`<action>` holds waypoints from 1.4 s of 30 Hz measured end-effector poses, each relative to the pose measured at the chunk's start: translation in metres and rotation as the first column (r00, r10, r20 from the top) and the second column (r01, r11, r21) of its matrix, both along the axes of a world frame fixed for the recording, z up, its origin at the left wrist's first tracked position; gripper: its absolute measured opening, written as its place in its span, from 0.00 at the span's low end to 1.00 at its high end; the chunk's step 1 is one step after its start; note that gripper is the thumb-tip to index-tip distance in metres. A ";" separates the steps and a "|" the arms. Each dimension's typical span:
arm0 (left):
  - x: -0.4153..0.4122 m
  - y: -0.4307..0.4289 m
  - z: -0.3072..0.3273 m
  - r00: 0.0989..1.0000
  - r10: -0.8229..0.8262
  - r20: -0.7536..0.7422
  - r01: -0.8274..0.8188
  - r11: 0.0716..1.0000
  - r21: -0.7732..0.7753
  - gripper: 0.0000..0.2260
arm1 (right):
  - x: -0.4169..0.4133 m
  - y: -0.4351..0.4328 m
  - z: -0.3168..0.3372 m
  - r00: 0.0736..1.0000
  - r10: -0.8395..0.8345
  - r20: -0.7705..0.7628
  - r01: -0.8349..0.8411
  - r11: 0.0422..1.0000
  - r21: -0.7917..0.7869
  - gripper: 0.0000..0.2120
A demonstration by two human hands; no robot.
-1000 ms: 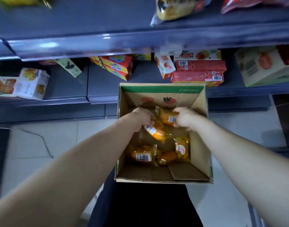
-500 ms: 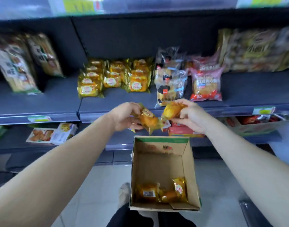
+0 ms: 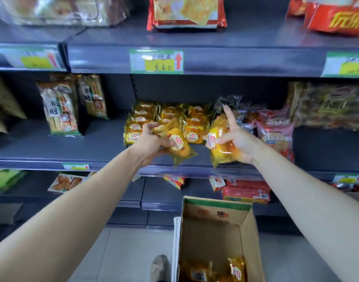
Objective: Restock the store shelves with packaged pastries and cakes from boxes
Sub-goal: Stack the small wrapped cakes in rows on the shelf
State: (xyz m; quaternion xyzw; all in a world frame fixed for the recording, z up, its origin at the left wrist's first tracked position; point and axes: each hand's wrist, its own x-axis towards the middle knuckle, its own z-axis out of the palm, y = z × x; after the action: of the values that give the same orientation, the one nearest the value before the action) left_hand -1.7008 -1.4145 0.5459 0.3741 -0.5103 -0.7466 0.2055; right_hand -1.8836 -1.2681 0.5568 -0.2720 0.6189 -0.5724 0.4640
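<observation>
Hands reach to the middle shelf [image 3: 52, 147] so both loads can join the three columns of matching pastries [image 3: 192, 123] stacked there. The left hand [image 3: 152, 139] grips the left pack [image 3: 177, 144]; the right hand [image 3: 238, 139] clasps the right pack [image 3: 217, 143], forefinger straight. Two packs are held; the box [image 3: 248, 224] on the near floor holds at least two spare packs [image 3: 236, 269].

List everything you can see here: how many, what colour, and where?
shelves: several, dark grey, ahead
shelved pastry packs: several, yellow, middle shelf centre
left-held pack: one, yellow, in left hand
right-held pack: one, yellow, in right hand
cardboard box: one, brown, floor below
boxed packs: few, yellow, box bottom
stick-snack bags: two, white-orange, middle shelf left
red cartons: at least two, red, lower shelf
price tag: one, green-yellow, upper shelf edge
left hand: one, grips its pack
right hand: one, grips its pack, forefinger raised
</observation>
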 end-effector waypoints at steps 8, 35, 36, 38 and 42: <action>0.014 -0.031 -0.002 0.994 -0.094 -0.059 0.096 0.995 0.028 0.19 | 0.006 -0.031 -0.002 0.982 -0.015 0.188 0.023 0.999 -0.038 0.25; 0.081 -0.106 -0.027 0.981 -0.019 0.191 0.008 0.998 0.057 0.22 | 0.023 -0.132 -0.021 0.769 0.215 -0.602 -0.006 0.944 0.330 0.24; 0.084 -0.111 -0.029 0.966 0.014 0.258 -0.012 1.000 -0.009 0.26 | 0.023 -0.137 -0.022 0.730 0.249 -0.636 -0.021 0.939 0.343 0.24; 0.088 -0.122 -0.032 0.923 0.058 0.380 -0.003 0.990 -0.144 0.28 | 0.026 -0.148 -0.027 0.666 0.310 -0.678 -0.049 0.925 0.376 0.25; 0.089 -0.137 -0.039 0.837 -0.010 0.547 0.212 0.928 -0.307 0.22 | 0.037 -0.171 -0.045 0.584 0.359 -0.728 -0.025 0.904 0.426 0.21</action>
State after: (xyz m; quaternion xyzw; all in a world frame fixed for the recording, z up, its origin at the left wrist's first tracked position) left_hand -1.6114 -1.5514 0.5066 0.4935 -0.6945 -0.5183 0.0743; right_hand -1.8470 -1.4393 0.5123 -0.4706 0.8215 -0.2095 0.2443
